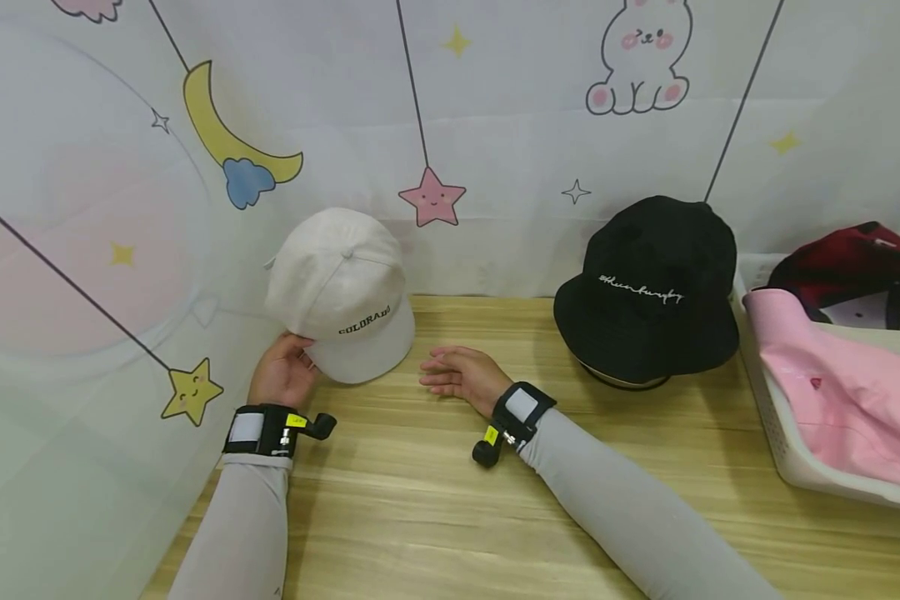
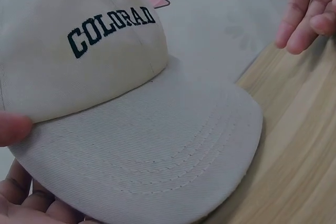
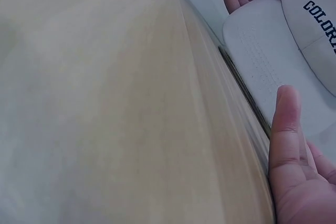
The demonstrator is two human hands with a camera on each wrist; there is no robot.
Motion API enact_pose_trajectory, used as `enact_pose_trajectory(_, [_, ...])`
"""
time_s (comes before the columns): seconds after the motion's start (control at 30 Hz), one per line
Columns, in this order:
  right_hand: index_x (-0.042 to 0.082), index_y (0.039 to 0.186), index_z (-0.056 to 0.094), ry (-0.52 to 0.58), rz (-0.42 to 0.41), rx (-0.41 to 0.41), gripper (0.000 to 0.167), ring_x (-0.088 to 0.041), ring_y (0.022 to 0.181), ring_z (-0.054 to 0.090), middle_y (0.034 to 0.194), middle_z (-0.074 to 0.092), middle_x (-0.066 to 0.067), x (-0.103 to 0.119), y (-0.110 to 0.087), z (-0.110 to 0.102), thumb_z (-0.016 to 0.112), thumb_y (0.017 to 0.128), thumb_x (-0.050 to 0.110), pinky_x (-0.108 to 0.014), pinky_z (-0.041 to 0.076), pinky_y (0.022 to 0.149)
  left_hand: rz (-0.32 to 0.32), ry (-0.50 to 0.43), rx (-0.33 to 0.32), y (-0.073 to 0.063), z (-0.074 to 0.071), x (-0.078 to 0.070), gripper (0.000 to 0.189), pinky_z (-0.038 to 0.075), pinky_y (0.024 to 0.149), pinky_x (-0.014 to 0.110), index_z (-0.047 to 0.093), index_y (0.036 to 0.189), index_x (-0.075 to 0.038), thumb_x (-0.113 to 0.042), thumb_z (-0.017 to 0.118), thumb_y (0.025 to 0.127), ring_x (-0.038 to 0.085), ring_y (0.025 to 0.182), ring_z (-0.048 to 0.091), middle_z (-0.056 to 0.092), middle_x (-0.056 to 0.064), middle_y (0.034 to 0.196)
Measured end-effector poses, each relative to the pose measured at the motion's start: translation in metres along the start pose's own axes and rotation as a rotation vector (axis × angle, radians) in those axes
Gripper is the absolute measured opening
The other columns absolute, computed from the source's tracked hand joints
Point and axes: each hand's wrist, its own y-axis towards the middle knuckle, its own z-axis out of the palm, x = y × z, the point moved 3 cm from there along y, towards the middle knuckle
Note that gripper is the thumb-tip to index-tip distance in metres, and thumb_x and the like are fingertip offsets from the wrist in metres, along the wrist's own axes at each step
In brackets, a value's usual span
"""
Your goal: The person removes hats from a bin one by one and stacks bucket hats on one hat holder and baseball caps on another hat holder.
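A white baseball cap (image 1: 337, 275) with COLORADO stitched on its front stands at the left of the table, its brim facing forward. My left hand (image 1: 283, 375) pinches the brim's left side, thumb on top near the crown and fingers beneath, as the left wrist view shows on the cap (image 2: 142, 145). To the right of the brim, apart from it, my right hand (image 1: 468, 377) hovers with fingers loosely extended and nothing in it. In the right wrist view the right hand's thumb (image 3: 287, 129) points up in front of the cap. What supports the cap is hidden.
A black bucket hat (image 1: 645, 292) with white script sits on a stand at the right. Beyond it, a white basket (image 1: 776, 442) holds a pink hat (image 1: 855, 392) and a red-and-black cap (image 1: 832, 267). A printed curtain (image 1: 495, 125) hangs behind the wooden table (image 1: 390, 517).
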Motion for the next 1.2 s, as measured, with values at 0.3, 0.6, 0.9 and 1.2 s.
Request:
enact_pose_trajectory(0.3, [-0.006, 0.150, 0.039, 0.000, -0.005, 0.015, 0.046, -0.021, 0.110, 0.070, 0.146, 0.051, -0.029, 0.001, 0.000, 0.000, 0.039, 0.108, 0.013, -0.026, 0.058, 0.087, 0.046, -0.040, -0.005, 0.000, -0.003, -0.005, 0.033, 0.040, 0.086, 0.030, 0.065, 0.089, -0.015, -0.002, 0.038, 0.105, 0.012, 0.090, 0.060, 0.072, -0.006, 0.093])
enact_pose_trajectory(0.6, [-0.007, 0.149, 0.039, -0.005, -0.004, 0.023, 0.046, -0.016, 0.105, 0.071, 0.146, 0.052, -0.029, -0.001, 0.001, -0.001, 0.038, 0.107, 0.013, -0.027, 0.058, 0.089, 0.045, -0.233, -0.157, -0.008, -0.007, -0.014, 0.016, 0.043, 0.090, 0.031, 0.063, 0.099, -0.012, -0.016, 0.048, 0.105, 0.015, 0.096, 0.059, 0.068, 0.001, 0.096])
enact_pose_trajectory(0.9, [-0.007, 0.148, 0.040, -0.011, 0.000, 0.030, 0.046, -0.015, 0.103, 0.071, 0.146, 0.052, -0.029, 0.000, 0.001, -0.001, 0.039, 0.107, 0.013, -0.026, 0.058, 0.087, 0.179, -0.252, -0.382, -0.019, 0.002, -0.037, 0.022, 0.045, 0.095, 0.028, 0.064, 0.119, -0.012, -0.021, 0.053, 0.102, 0.016, 0.113, 0.052, 0.060, 0.002, 0.114])
enact_pose_trajectory(1.2, [-0.008, 0.148, 0.040, -0.019, -0.005, 0.037, 0.046, -0.016, 0.105, 0.071, 0.146, 0.052, -0.029, -0.001, 0.001, -0.003, 0.037, 0.108, 0.014, -0.026, 0.058, 0.087, 0.362, -0.300, -0.463, -0.031, 0.017, -0.048, 0.011, 0.043, 0.069, 0.026, 0.060, 0.104, -0.006, -0.010, 0.059, 0.094, 0.017, 0.082, 0.053, 0.062, 0.003, 0.082])
